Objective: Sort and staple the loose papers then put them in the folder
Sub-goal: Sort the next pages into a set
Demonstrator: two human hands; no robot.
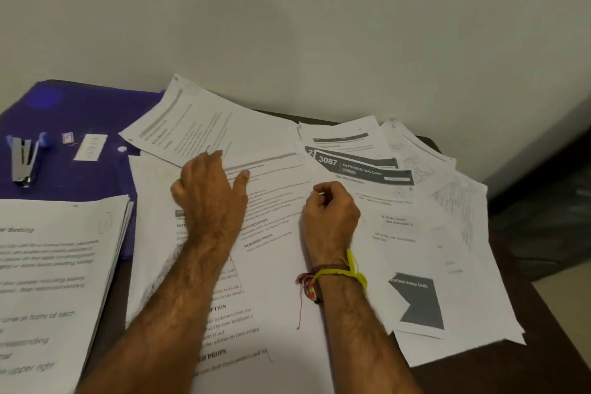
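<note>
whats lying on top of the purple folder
On the purple folder lie a stapler, a small staple box and a white label. Papers cover its right and near edges, hiding whatever is beneath.

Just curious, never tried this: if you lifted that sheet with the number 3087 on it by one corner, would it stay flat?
Probably not. The 3087 sheet looks like a single thin printed page, so it would likely droop. It lies among overlapping loose papers, so it may slide out easily and drag its neighbours along.
</note>
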